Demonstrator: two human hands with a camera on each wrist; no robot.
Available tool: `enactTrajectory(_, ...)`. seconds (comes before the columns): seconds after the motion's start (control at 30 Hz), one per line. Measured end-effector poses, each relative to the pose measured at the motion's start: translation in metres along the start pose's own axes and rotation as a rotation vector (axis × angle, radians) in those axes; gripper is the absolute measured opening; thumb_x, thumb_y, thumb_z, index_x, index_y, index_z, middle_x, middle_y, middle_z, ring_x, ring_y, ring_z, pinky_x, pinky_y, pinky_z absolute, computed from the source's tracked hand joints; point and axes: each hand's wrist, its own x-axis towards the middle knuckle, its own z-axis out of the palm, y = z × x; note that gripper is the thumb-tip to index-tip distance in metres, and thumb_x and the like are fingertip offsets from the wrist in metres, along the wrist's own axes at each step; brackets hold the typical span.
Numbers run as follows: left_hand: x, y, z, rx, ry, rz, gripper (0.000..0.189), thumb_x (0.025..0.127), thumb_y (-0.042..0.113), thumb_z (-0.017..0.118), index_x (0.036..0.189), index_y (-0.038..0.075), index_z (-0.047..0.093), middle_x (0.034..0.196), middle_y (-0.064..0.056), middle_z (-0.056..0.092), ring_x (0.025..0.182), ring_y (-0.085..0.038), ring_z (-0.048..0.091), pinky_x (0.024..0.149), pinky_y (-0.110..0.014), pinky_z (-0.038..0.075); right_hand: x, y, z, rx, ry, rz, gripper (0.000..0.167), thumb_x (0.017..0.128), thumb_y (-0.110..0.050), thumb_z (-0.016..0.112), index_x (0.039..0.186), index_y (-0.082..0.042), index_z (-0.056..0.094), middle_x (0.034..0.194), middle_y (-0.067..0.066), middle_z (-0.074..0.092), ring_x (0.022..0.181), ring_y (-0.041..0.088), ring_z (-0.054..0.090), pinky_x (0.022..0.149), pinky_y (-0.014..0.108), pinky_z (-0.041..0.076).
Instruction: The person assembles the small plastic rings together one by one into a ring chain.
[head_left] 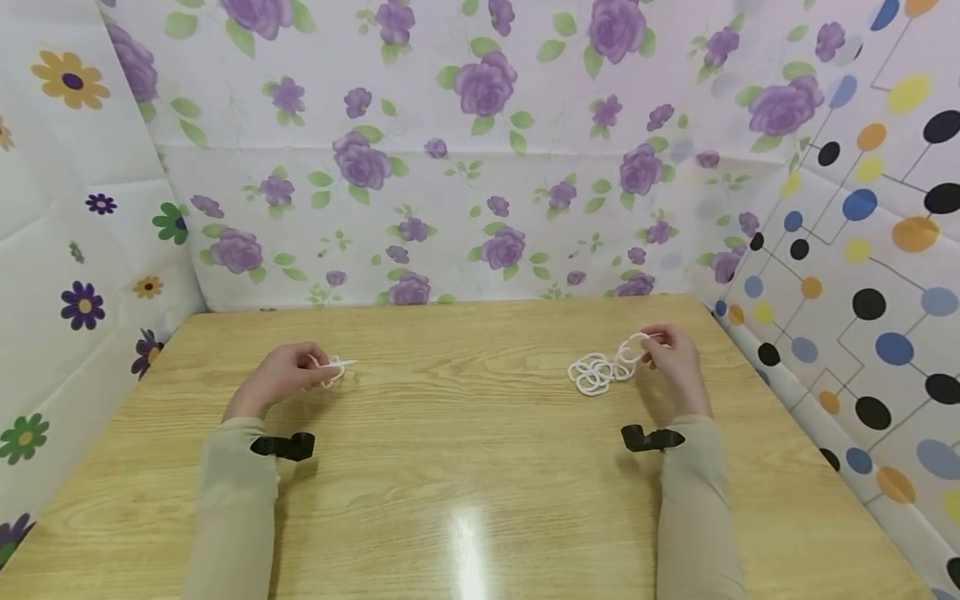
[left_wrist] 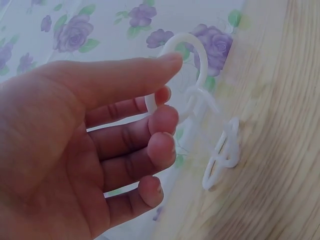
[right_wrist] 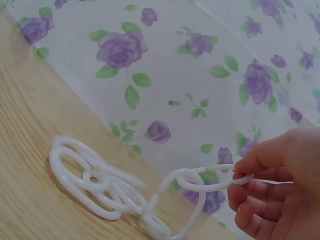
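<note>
On the left of the table, my left hand pinches a white plastic chain link between thumb and fingers. More white links hang from it in the left wrist view, their lower end close to the wood. At the right, my right hand pinches another white link between thumb and fingertips. That link is threaded through a second one, which leads down to a loose pile of white links on the tabletop. Some links in the pile overlap, so I cannot tell how they all join.
The wooden table spreads between both hands. A floral cloth hangs behind its far edge, with patterned cloths at the sides. Black wrist cameras stick out from both sleeves.
</note>
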Motion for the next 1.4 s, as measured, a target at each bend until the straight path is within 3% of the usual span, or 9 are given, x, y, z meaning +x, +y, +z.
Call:
enactTrajectory(0.3,0.001,0.008,0.004,0.01,-0.007,0.037,0.034,0.093,0.038,0.064,0.102,0.005,0.059,0.078,-0.013,0.063,0.074,-0.027,0.058,0.061,-0.031,0.042,0.001,-0.006,0.012,-0.057,-0.083,-0.058,0.033,0.097,-0.013,0.053,0.125,0.005,0.053,0.087,0.003,0.059,0.064,0.003,0.059,0.062,0.024,0.05)
enactTrajectory(0.57,0.003,0.033,0.01,0.043,0.026,0.106,0.033,0.092,0.043,0.064,0.099,0.011,0.058,0.083,-0.013,0.063,0.076,-0.028,0.057,0.063,-0.032,0.041,-0.004,-0.034,0.037,-0.068,-0.173,-0.161,0.029,0.097,-0.013,0.056,0.123,0.001,0.056,0.099,0.013,0.061,0.068,0.01,0.061,0.065,0.026,0.052)
enactTrajectory(0.77,0.007,0.059,0.024,0.029,0.031,0.209,0.024,0.093,0.034,0.066,0.097,0.012,0.059,0.082,-0.008,0.062,0.071,-0.02,0.053,0.064,-0.033,0.042,-0.015,-0.063,0.054,0.008,-0.26,-0.282,0.028,0.097,-0.011,0.058,0.122,0.001,0.057,0.096,0.012,0.059,0.069,0.017,0.063,0.063,0.028,0.053)
enactTrajectory(0.9,0.011,0.073,0.038,0.024,0.03,0.272,0.019,0.092,0.032,0.067,0.095,0.014,0.061,0.082,-0.004,0.065,0.072,-0.018,0.055,0.066,-0.032,0.044,-0.025,-0.08,0.06,0.098,-0.306,-0.377,0.029,0.097,-0.013,0.059,0.123,0.0,0.057,0.095,0.008,0.059,0.068,0.012,0.063,0.064,0.026,0.054)
enactTrajectory(1.03,0.015,0.082,0.047,0.011,0.046,0.313,0.017,0.092,0.033,0.067,0.095,0.017,0.062,0.085,-0.003,0.068,0.075,-0.018,0.056,0.068,-0.032,0.045,-0.03,-0.09,0.063,0.178,-0.316,-0.408,0.03,0.097,-0.015,0.06,0.123,-0.002,0.056,0.093,0.002,0.058,0.069,0.011,0.064,0.066,0.025,0.054)
enactTrajectory(1.23,0.019,0.072,0.048,0.006,0.042,0.337,0.016,0.091,0.029,0.068,0.096,0.014,0.062,0.088,-0.005,0.068,0.078,-0.017,0.058,0.072,-0.032,0.045,-0.025,-0.08,0.062,0.195,-0.291,-0.363,0.03,0.097,-0.01,0.058,0.123,0.002,0.054,0.092,0.003,0.058,0.067,0.008,0.063,0.065,0.023,0.053)
enactTrajectory(1.4,0.02,0.055,0.044,0.023,-0.017,0.295,0.015,0.091,0.027,0.069,0.095,0.015,0.061,0.092,-0.004,0.067,0.085,-0.016,0.06,0.074,-0.032,0.045,-0.013,-0.053,0.057,0.158,-0.288,-0.266,0.031,0.097,-0.007,0.057,0.125,0.007,0.052,0.095,0.01,0.059,0.067,0.005,0.063,0.065,0.023,0.054)
